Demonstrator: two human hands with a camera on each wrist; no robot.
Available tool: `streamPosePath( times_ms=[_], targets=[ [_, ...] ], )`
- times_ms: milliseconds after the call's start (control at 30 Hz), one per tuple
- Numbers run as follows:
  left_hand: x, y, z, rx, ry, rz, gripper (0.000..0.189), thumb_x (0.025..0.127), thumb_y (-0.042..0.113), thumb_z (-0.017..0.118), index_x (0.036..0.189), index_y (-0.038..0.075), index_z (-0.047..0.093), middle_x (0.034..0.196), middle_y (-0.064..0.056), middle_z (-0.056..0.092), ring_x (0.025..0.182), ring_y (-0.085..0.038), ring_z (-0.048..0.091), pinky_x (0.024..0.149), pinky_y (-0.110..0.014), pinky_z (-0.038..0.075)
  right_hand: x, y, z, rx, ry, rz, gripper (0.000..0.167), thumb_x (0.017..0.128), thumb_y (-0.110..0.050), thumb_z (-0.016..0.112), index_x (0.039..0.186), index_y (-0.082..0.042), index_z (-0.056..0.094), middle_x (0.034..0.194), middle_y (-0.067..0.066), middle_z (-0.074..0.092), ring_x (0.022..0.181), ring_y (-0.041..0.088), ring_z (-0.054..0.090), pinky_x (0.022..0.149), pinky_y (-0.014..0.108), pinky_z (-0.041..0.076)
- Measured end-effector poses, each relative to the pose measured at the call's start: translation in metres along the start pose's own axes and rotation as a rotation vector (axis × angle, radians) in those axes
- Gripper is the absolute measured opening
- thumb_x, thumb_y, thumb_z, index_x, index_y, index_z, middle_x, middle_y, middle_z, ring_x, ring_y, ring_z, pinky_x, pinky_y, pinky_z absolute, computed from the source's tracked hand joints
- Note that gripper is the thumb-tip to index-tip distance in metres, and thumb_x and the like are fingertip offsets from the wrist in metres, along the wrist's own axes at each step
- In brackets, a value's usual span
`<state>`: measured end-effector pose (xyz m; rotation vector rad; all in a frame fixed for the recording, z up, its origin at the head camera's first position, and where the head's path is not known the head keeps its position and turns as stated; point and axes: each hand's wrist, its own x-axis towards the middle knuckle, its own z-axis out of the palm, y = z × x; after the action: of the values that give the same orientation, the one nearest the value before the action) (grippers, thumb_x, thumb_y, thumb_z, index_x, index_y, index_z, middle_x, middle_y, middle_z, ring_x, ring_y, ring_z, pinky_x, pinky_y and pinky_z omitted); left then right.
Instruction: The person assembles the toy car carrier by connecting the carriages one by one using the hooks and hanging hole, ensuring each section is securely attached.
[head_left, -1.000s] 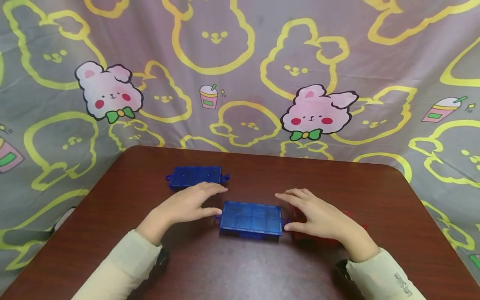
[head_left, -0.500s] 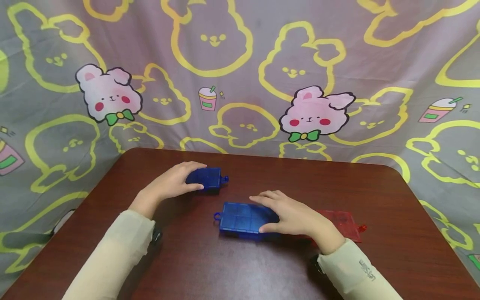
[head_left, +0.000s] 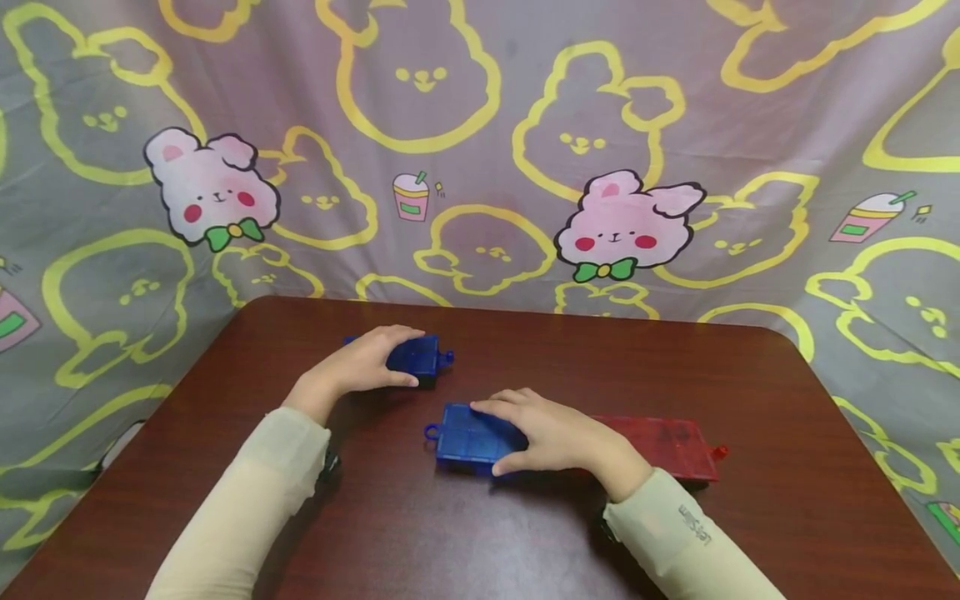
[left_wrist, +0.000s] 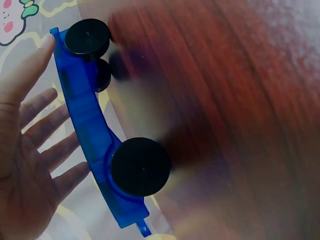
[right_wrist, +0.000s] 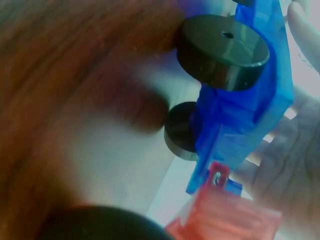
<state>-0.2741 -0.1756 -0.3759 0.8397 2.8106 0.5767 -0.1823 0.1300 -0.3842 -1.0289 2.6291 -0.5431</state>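
Note:
Three see-through toy train wagons stand on the table. My left hand [head_left: 367,358] lies across the far blue wagon [head_left: 420,357], thumb at its near side and fingers over its top. In the left wrist view, this wagon's blue side [left_wrist: 82,120] and black wheels [left_wrist: 141,166] show, with the fingers spread behind it. My right hand [head_left: 551,433] spans the nearer blue wagon [head_left: 472,433], thumb by the near edge, index finger by the far one. In the right wrist view, a red coupling [right_wrist: 219,176] meets the end of the blue wagon [right_wrist: 250,105].
The red wagon [head_left: 667,446] stands to the right, partly hidden by my right hand and wrist. The brown table [head_left: 420,533] has rounded far corners. Behind it hangs a patterned cloth [head_left: 480,133] with rabbit drawings.
My left hand has moved up and left onto the far blue wagon, then slightly right along it. My right hand has slid left from the red wagon over the nearer blue one. The wagons stay put.

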Motion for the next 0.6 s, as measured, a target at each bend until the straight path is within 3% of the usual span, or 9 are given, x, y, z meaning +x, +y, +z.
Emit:
streamPosePath(
  times_ms=[267,600],
  targets=[
    [0.0064,-0.0021,0.0023,0.03,-0.007,-0.01,0.079,0.085,0.031,0.08,0.149,0.005,0.043,0.153,-0.02,0.044,0.142,-0.039,0.04,0.116,-0.056,0.034,0.0057,0.0009,0.0029,-0.018,0.001,-0.049,0.084,0.08,-0.049,0.079,0.151,-0.023,0.043,0.146,0.007,0.051,0.132,0.027,0.048,0.109,0.048,0.044],
    [0.0098,-0.0022,0.004,0.079,-0.026,-0.065,0.08,0.084,0.036,0.08,0.15,0.009,0.043,0.152,-0.017,0.046,0.14,-0.038,0.043,0.114,-0.056,0.036,0.0042,0.0006,0.0031,-0.027,-0.008,-0.045,0.08,0.082,-0.043,0.08,0.15,-0.022,0.044,0.141,0.008,0.054,0.128,0.025,0.052,0.112,0.059,0.038]
  ],
)
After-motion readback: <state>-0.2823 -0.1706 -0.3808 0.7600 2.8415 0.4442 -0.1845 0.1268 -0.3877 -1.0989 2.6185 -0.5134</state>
